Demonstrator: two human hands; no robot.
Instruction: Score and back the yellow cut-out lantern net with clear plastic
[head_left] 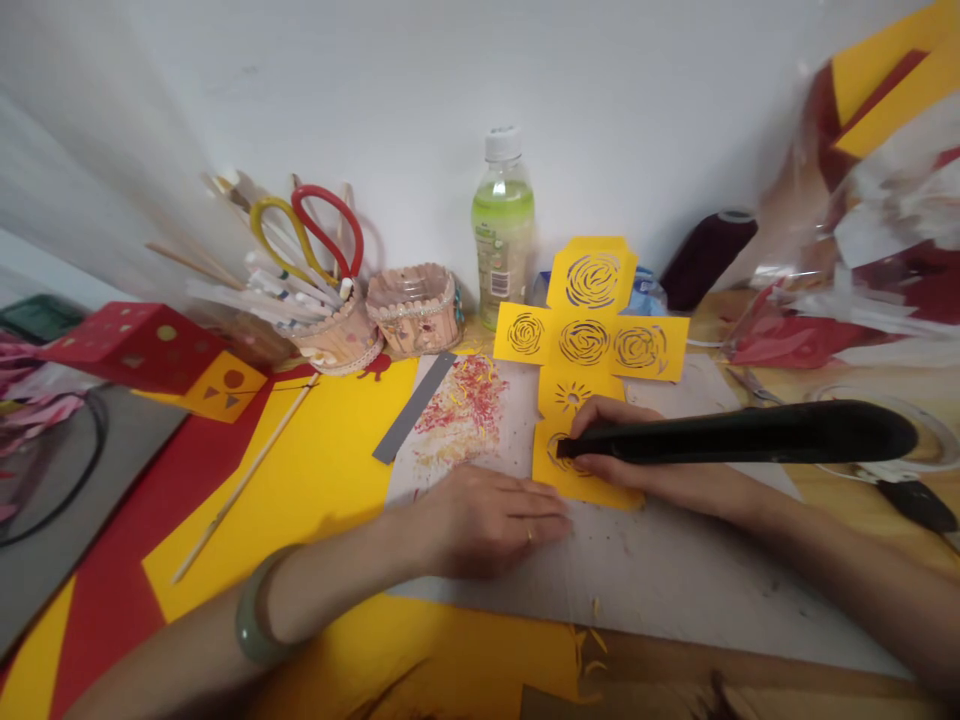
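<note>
My right hand (637, 462) is closed around a long black-handled tool (750, 432), its narrow end at the lowest panel of a yellow paper cutout (559, 345). The working tip is too small to make out. The cutout is cross-shaped, with swirling rose patterns cut through several panels and a sun-like one above my fingers. My left hand (495, 520) lies flat, fingers stretched out, with the fingertips by the lower left edge of the cutout. Under both is a grey board (675, 580) with red and yellow paper scraps (472, 400).
Behind stand a bottle of green drink (502, 230), a small basket (416, 310), a pot (341, 340) with scissors (326, 235) and pens, and a dark thread cone (709, 260). Left are a red box (139, 345), yellow sheets (300, 500) and a stick (244, 480). A scrap bag (810, 270) bulges right.
</note>
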